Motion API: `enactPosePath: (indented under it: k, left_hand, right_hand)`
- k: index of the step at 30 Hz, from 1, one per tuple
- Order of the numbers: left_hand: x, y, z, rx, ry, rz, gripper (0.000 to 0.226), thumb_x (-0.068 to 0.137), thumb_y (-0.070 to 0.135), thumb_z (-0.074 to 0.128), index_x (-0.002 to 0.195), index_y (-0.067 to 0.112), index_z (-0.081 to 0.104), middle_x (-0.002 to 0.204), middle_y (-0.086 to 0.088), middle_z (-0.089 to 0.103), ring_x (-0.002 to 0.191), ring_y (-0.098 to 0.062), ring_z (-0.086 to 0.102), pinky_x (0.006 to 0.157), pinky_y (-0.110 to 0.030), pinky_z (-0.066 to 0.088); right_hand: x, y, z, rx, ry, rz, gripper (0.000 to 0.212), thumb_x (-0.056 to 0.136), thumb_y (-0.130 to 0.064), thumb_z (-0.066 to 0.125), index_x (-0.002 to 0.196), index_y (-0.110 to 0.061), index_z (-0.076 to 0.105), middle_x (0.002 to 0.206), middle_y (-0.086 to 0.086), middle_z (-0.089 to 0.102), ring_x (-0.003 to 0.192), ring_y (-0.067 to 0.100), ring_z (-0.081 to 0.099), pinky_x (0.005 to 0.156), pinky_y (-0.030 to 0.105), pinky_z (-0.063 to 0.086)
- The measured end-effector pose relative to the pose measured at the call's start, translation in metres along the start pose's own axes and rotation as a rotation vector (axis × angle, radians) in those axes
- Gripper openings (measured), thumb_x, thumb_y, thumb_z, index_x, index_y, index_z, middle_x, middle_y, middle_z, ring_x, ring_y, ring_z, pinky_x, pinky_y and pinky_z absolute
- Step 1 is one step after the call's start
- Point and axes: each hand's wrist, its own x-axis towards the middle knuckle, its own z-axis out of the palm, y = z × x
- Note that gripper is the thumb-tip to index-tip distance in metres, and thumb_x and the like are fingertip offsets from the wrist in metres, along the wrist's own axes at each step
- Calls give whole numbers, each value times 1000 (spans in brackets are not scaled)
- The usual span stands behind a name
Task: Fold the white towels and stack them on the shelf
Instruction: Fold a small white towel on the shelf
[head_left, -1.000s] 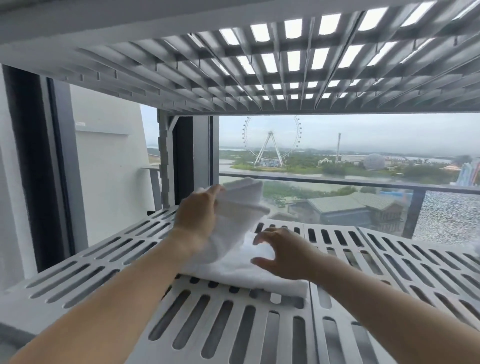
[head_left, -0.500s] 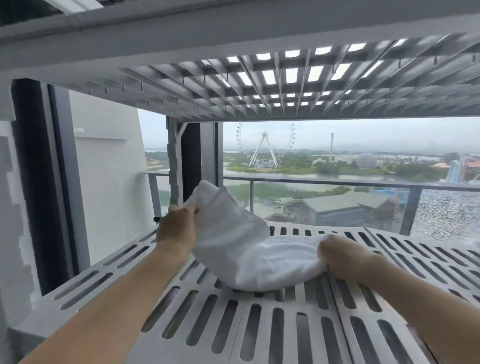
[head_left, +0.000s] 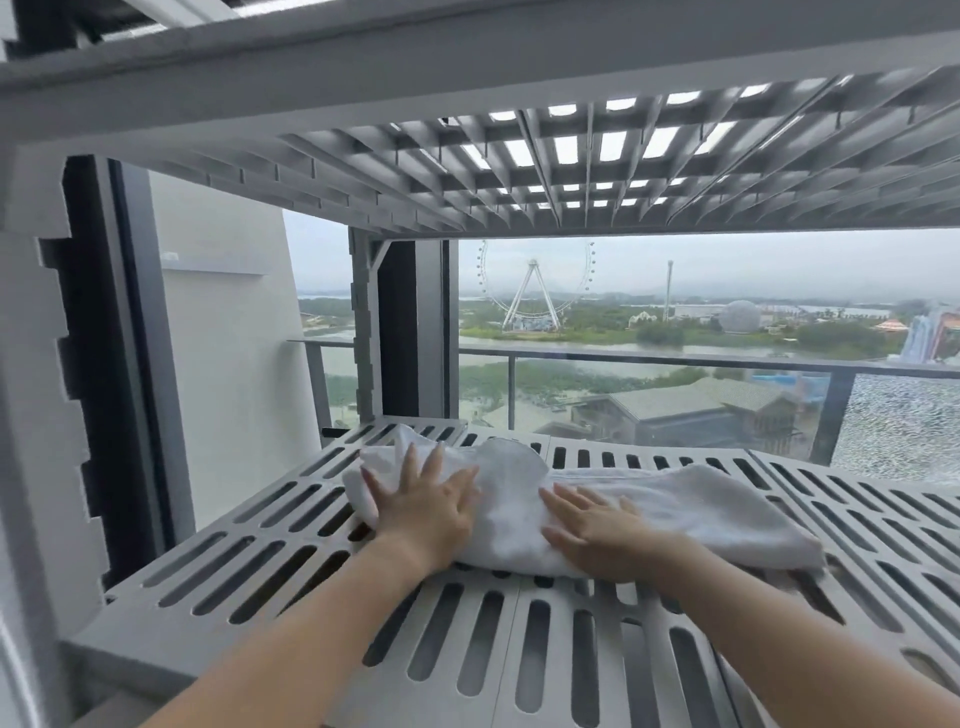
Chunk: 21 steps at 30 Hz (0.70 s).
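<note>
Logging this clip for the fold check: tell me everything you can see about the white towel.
The white towel is soft, terry-looking cloth, folded into a long, loosely bunched strip lying across the grey slotted shelf. Its left end is rumpled and humped; its right end lies smoother, tapering to a corner. The left hand and right hand press on it with flat, spread fingers.

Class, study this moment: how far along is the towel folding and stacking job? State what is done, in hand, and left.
Done: one white towel lies on the slatted shelf, partly folded, lumpy at its left end. In hand: the left hand and right hand press flat on it. Left: tidying the fold; only this towel shows, so no stack yet.
</note>
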Motion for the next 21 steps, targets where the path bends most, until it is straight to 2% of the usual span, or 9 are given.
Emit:
enactPosePath:
  k: [1, 4, 7, 10, 13, 15, 16, 18, 21]
  left_hand:
    - [-2, 4, 2, -36, -25, 67, 48, 95, 53, 13, 142, 48, 17, 158, 7, 5, 145, -21, -8, 102, -64, -24]
    - [-8, 9, 4, -72, -92, 167, 47, 96, 52, 18, 141, 41, 28, 154, 7, 23, 143, -17, 15, 111, -61, -4]
    - [-12, 0, -2, -90, -122, 111, 46, 94, 55, 19, 134, 41, 39, 144, 8, 41, 133, -16, 34, 111, -55, 14]
    - [-12, -8, -14, -74, -153, -21, 50, 92, 57, 15, 125, 41, 48, 137, 6, 48, 124, -17, 42, 104, -54, 19]
    - [-3, 3, -21, 24, -52, -53, 51, 91, 59, 18, 109, 32, 58, 120, 5, 58, 105, -16, 49, 100, -52, 23]
    - [7, 18, -19, -23, 50, 43, 44, 93, 53, 27, 116, 29, 55, 126, 3, 53, 114, -17, 47, 101, -49, 31]
    - [13, 25, -17, -89, 61, 129, 41, 94, 49, 31, 122, 29, 51, 134, 4, 47, 124, -17, 40, 104, -50, 31]
    - [25, 37, -11, -190, -12, 301, 41, 96, 44, 32, 134, 32, 41, 148, 8, 33, 139, -13, 21, 113, -56, 14]
    - [41, 41, 0, -166, -182, 375, 49, 96, 45, 28, 144, 38, 23, 155, 11, 20, 144, -8, 5, 112, -56, -10]
  right_hand:
    - [-1, 1, 1, -24, -15, 4, 66, 88, -67, 13, 146, -40, -3, 158, -10, -6, 145, 15, -8, 113, 58, -6]
    - [-10, -2, -9, -75, -45, 16, 64, 90, -64, 15, 147, -36, 7, 159, -7, 2, 145, 19, 4, 115, 55, 6]
    - [-29, -10, -15, -117, -18, 10, 64, 91, -61, 14, 146, -30, 16, 157, -2, 16, 143, 21, 17, 114, 49, 19]
    - [-49, -19, -13, -142, -9, -30, 69, 87, -66, 11, 145, -29, 22, 152, 1, 27, 139, 23, 25, 111, 48, 26]
    - [-48, -13, -29, -2, 47, -54, 54, 93, -58, 23, 135, -29, 43, 140, -2, 42, 130, 19, 39, 107, 41, 33]
    - [-41, 1, -36, 54, 152, -19, 44, 96, -45, 34, 134, -25, 44, 139, -3, 42, 127, 17, 41, 107, 37, 34]
    - [-37, 10, -35, 71, 193, 13, 42, 97, -40, 38, 134, -22, 43, 140, -3, 41, 127, 17, 42, 107, 36, 35]
    - [-32, 27, -27, 94, 237, 56, 39, 96, -34, 39, 131, -19, 45, 135, -1, 44, 121, 17, 45, 104, 33, 36]
    - [-27, 42, -14, 114, 313, 51, 33, 95, -34, 41, 122, -19, 52, 124, -2, 49, 112, 15, 47, 99, 31, 38]
